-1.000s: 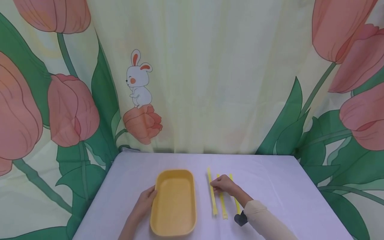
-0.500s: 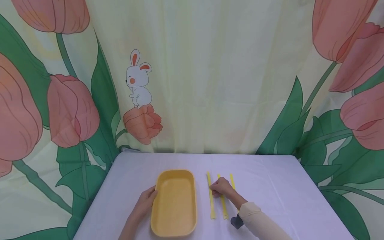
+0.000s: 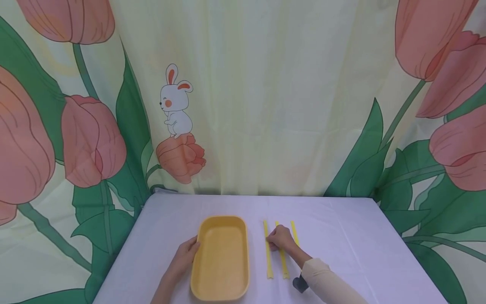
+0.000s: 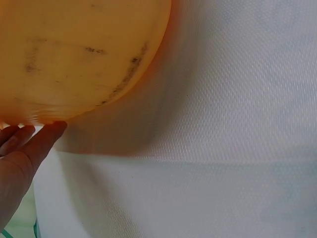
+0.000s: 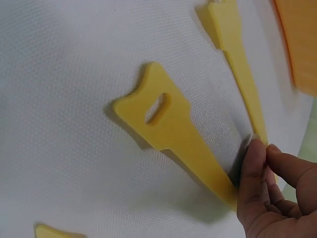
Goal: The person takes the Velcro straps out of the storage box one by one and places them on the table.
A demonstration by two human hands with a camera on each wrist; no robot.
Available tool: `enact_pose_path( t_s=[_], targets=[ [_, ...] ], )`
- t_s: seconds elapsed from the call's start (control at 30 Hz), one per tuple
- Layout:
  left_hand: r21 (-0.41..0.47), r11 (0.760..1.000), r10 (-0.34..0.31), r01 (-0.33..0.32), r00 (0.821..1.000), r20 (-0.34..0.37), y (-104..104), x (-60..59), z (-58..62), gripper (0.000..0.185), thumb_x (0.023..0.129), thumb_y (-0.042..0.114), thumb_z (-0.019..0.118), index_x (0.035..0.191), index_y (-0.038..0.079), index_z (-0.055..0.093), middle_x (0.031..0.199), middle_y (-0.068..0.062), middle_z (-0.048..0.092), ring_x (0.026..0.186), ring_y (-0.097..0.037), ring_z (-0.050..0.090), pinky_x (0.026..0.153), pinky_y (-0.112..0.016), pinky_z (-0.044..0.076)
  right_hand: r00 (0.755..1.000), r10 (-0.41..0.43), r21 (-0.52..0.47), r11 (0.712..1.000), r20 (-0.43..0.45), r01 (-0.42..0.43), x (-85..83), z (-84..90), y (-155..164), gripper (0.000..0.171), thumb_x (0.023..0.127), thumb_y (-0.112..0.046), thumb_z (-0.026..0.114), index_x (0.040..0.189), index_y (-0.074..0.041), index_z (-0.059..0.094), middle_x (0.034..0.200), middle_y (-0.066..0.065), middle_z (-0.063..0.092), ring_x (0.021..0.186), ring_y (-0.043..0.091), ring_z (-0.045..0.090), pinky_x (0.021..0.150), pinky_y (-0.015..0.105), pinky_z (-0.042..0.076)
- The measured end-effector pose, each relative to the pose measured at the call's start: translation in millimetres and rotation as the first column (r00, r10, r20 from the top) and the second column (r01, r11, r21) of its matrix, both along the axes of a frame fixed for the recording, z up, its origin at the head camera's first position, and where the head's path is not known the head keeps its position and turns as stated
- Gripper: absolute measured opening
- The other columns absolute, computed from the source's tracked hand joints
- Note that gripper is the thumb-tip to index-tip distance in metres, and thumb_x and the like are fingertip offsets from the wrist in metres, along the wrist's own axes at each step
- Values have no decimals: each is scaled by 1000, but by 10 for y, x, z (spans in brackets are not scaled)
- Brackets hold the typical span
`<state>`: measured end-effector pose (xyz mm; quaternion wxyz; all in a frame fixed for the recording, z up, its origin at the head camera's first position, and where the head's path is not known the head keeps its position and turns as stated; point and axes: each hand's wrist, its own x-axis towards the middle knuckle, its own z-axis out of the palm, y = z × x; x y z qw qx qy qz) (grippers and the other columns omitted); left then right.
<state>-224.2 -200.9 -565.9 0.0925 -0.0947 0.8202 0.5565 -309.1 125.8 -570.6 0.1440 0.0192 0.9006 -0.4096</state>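
The left hand [image 3: 184, 256] is laid against the near left rim of the yellow tray [image 3: 222, 257], its fingers fairly straight and merely touching the edge, so the tray is steadied, not gripped. The right hand [image 3: 280, 239] is curled over the yellow strips [image 3: 268, 253] lying side by side on the white tablecloth [image 3: 341, 236] just right of the tray; in the right wrist view its fingertips [image 5: 255, 166] are seen pinching the middle strip [image 5: 171, 131] near its narrow part. Because the strips are thin and flat (and close together), the pinched one could be lost from the fingertips, or a neighbouring strip could be dragged askew
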Motion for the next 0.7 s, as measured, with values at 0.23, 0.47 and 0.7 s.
enact_pose_path(
  t_s=[0.23, 0.47, 0.7],
  targets=[
    [6, 1000, -5, 5, 1000, 5, 13, -14, -4, 51, 101, 31, 43, 140, -1, 39, 141, -20, 42, 126, -37, 42, 98, -52, 42, 998, 21, 9, 1000, -59, -20, 34, 44, 52, 10, 84, -10, 68, 81, -1, 67, 58, 5, 61, 52, 16, 59, 47, 23, 48],
    [-9, 1000, 20, -20, 999, 33, 18, -58, -2, 51, 100, 31, 45, 140, 0, 39, 140, -19, 44, 120, -34, 49, 90, -46, 50, 963, -50, -9, 999, -264, 49, 14, 169, 208, 15, 85, -16, 70, 86, 0, 69, 70, 1, 64, 62, 14, 60, 55, 27, 51],
    [-56, 998, 37, -36, 999, 21, -62, -59, 36, 53, 99, 35, 45, 139, 0, 41, 139, -20, 44, 121, -36, 47, 92, -48, 48, 886, -221, -64, 975, -408, 214, -18, 187, 502, 29, 89, -20, 64, 108, 3, 63, 101, 15, 63, 95, 30, 60, 84, 44, 51]
  ],
)
